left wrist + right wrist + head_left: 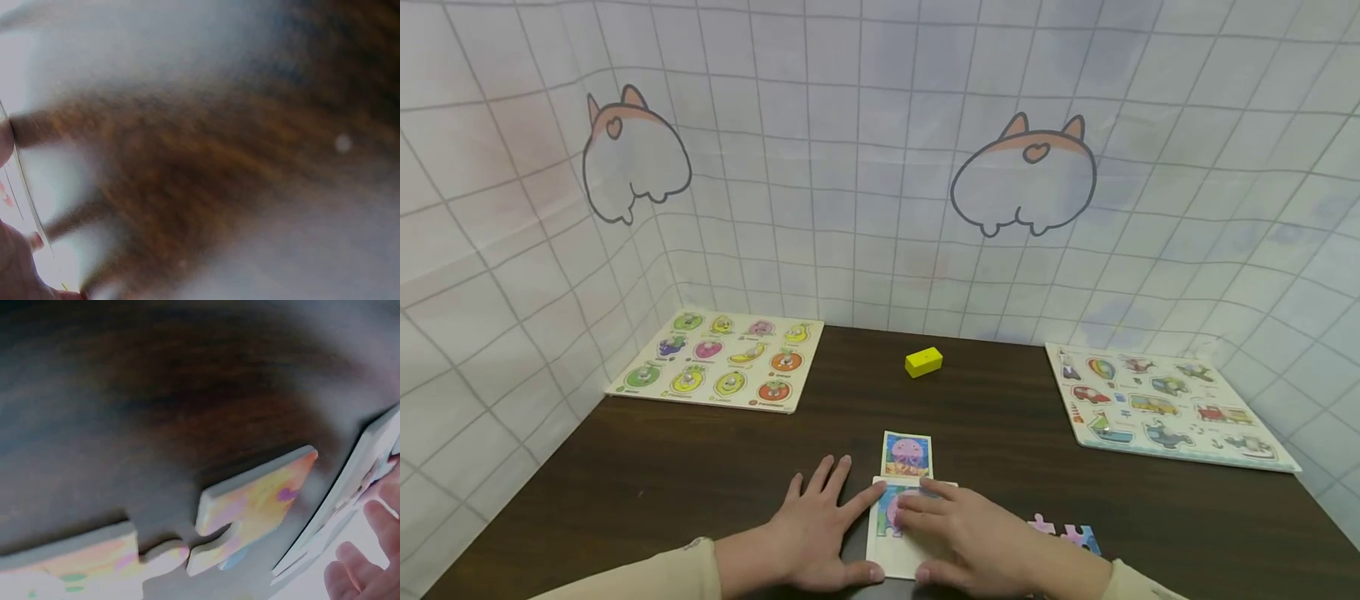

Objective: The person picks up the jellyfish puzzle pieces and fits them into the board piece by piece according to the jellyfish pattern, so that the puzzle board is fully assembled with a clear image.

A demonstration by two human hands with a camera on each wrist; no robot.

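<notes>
"Since I'm remote, what's risky?"
"I see the left hand [816, 533] spread against the puzzle tray [895, 562], the right hand [973, 531], fingers apart, over the jellyfish puzzle [888, 504] inside; sideways pressure could unseat pieces."

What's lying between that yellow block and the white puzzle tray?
In the head view, a jellyfish picture card lies right beside the white puzzle tray; between card and yellow block there's just bare dark tabletop.
</notes>
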